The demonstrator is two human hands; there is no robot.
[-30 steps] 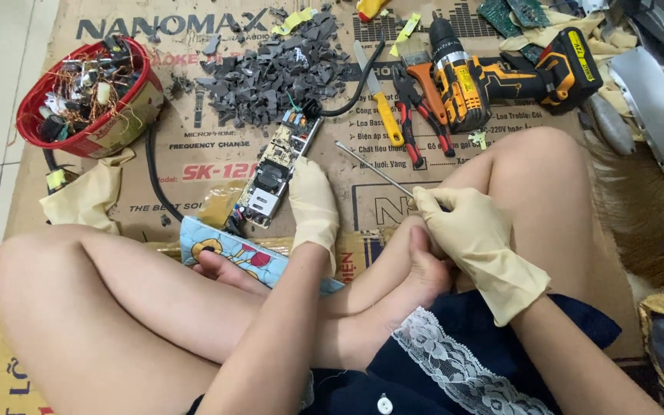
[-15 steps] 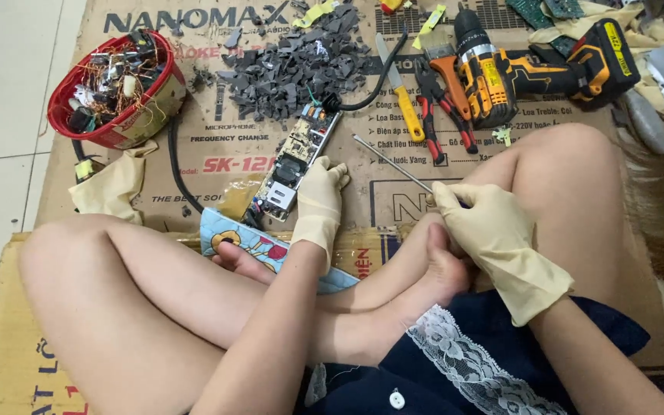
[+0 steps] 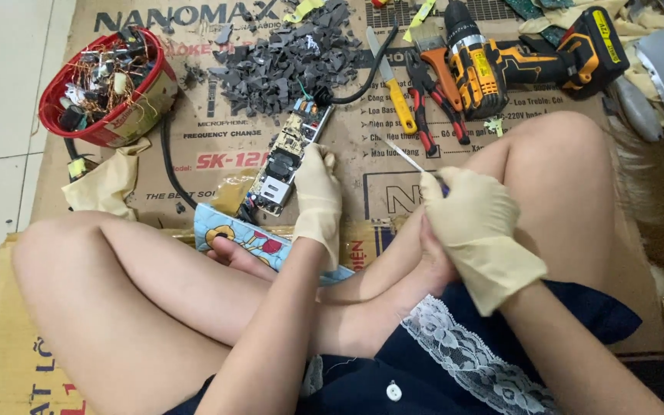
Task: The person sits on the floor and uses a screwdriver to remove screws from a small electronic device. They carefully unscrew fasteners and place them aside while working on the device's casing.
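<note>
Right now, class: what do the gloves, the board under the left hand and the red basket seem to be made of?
Gloves, on the left hand and right hand: thin cream rubber, probably latex; matte, wrinkled.
Circuit board: rigid laminate carrying metal and plastic parts, likely fibreglass.
Red basket: glossy moulded plastic, by its smooth shiny rim.

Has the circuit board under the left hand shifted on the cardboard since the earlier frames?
No. The circuit board keeps the same place against the cardboard's printing, its top end just below the grey scrap pile; the left hand stays on its edge. Only the camera moved.
</note>
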